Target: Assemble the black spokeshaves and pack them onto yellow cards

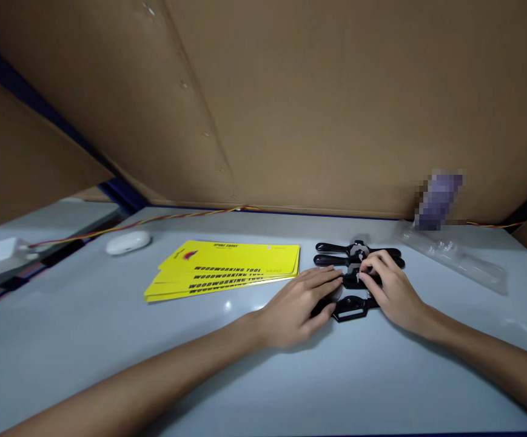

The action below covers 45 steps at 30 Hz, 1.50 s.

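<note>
Several black spokeshaves lie in a column on the table, their handles pointing left and right. My left hand (297,303) rests across the left handle of the third spokeshave (353,280), fingers over it and thumb on the near side. Over the middle of that tool, my right hand (393,291) has thumb and index finger pinched on a small silvery piece, mostly covered by the fingertips. Nearest to me is another spokeshave (352,308) with a slotted body, its handles partly hidden by my hands. Beyond my hands lie two more, the farther spokeshave (331,247) and the nearer spokeshave (329,260).
Yellow printed cards (240,258) are fanned in a stack left of the tools. A white oval case (128,242) sits farther left. Clear plastic packaging (463,264) lies at right, beside a blurred purple item (440,200). A cardboard wall (290,121) stands behind the table.
</note>
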Tool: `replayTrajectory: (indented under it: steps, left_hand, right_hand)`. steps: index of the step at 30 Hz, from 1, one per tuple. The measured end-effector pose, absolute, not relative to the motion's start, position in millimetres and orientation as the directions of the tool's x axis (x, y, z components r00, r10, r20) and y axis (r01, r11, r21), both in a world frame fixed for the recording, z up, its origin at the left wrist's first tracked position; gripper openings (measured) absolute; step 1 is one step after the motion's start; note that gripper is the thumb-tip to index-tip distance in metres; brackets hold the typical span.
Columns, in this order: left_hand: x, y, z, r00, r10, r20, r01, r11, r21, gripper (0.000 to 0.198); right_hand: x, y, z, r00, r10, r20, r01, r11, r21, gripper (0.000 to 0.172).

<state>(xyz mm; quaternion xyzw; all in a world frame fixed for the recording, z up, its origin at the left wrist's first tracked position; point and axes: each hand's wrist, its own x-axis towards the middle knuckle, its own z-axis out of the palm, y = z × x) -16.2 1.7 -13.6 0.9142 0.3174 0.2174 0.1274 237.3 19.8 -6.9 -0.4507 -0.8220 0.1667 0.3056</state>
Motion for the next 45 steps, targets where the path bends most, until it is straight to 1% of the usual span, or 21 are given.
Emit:
replayTrajectory:
  steps: [3,7,8,12,14,17,22,26,31,34,37,40,45]
  left_hand:
    - [-16,2,-13,0.712,0.627,0.314,0.521,-0.773,0.362,0.05]
    - [-17,2,-13,0.71,0.625,0.323,0.515,-0.775,0.366,0.05]
    - [-17,2,-13,0.712,0.625,0.321,0.516,-0.775,0.364,0.05]
    - [-16,2,-14,0.705,0.627,0.331,0.511,-0.773,0.376,0.05]
    - [-16,2,-15,0.698,0.629,0.342,0.506,-0.771,0.386,0.05]
    - [-16,2,-14,0.699,0.624,0.349,0.5,-0.776,0.384,0.05]
    - [-16,1,-13,0.709,0.622,0.332,0.511,-0.778,0.366,0.049]
    - [-16,1,-15,0.692,0.638,0.337,0.517,-0.765,0.384,0.048]
    - [-17,2,-16,0.696,0.635,0.336,0.518,-0.767,0.378,0.048]
    - [-17,2,-15,0.692,0.637,0.339,0.521,-0.766,0.376,0.048]
    - [-17,2,-16,0.691,0.637,0.341,0.523,-0.767,0.372,0.048]
    - [-17,2,-17,0.696,0.623,0.357,0.513,-0.779,0.36,0.048]
    - [-18,2,-16,0.702,0.614,0.361,0.506,-0.787,0.352,0.048]
  right_hand:
    - [237,20,-8,-0.405,0.835,0.373,0.629,0.55,-0.549,0.019]
    - [239,21,-11,-0.446,0.803,0.396,0.616,0.596,-0.514,0.017]
    - [240,21,-11,-0.459,0.797,0.393,0.617,0.604,-0.504,0.019]
    - [243,23,-13,-0.474,0.794,0.382,0.628,0.608,-0.485,0.036]
    - [243,23,-12,-0.472,0.798,0.375,0.628,0.602,-0.492,0.037]
    - [243,22,-9,-0.476,0.809,0.344,0.623,0.586,-0.517,0.034]
    - [241,17,-5,-0.432,0.836,0.338,0.623,0.548,-0.558,0.019]
    - [239,15,-4,-0.401,0.84,0.366,0.637,0.543,-0.548,0.018]
    - [239,14,-3,-0.416,0.842,0.342,0.63,0.538,-0.56,0.012]
    - [239,15,-4,-0.393,0.852,0.345,0.632,0.523,-0.572,0.01]
    - [238,16,-5,-0.369,0.856,0.362,0.629,0.517,-0.58,0.02]
    - [238,16,-5,-0.417,0.838,0.352,0.628,0.546,-0.555,0.03]
    - [241,16,-1,-0.526,0.794,0.304,0.626,0.603,-0.494,0.034]
